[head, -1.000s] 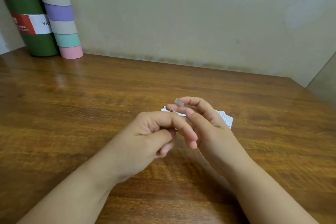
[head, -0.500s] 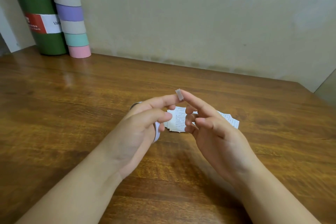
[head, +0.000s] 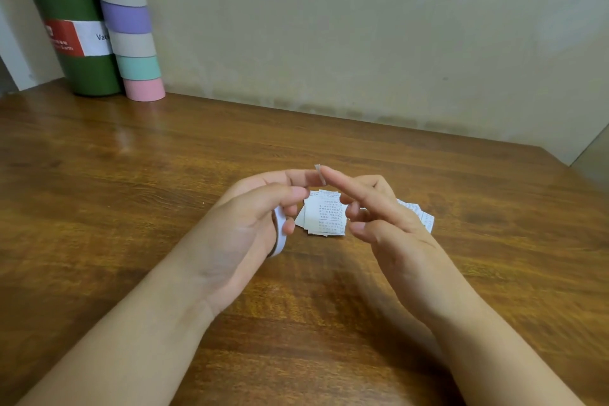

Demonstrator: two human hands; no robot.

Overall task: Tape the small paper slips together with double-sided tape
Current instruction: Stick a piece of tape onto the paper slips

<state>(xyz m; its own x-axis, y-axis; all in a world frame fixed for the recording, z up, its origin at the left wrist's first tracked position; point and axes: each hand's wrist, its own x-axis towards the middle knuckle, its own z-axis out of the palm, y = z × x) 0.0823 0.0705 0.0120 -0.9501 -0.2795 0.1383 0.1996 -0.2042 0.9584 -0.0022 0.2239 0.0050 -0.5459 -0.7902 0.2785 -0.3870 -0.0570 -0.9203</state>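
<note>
Both hands hover over the brown wooden bench [head: 428, 273], their index fingertips meeting at a small translucent piece of double-sided tape [head: 319, 174]. The piece stands on edge at that contact; whether it sticks to 1 fingertip or is pressed between the 2 is hard to make out.

The left hand [head: 250, 224] has its lower fingers curled round a white roll of double-sided tape [head: 280, 234], so its grip is clenched on the roll, with the index finger stretched toward the tape piece. Only a curved strip of the roll shows below the fingers; the rest is hidden in the palm.

The right hand [head: 385, 224] reaches its index finger up to the piece, with the other fingers loosely bent and grasping nothing, so its grip is slack.

Just below and beyond the meeting fingertips, a little pile of small white printed paper slips [head: 324, 216] lies flat on the bench. The right hand covers the middle of the pile, so only 1 cluster between the hands and a few corners to the right of the right hand show. The print is too small to read.

Far to the left of both hands, against the wall, stand a dark green bottle with a red and white label [head: 72, 39] and a stack of pastel tape rolls [head: 128, 30], touching each other. Both are cut off at the top edge.
</note>
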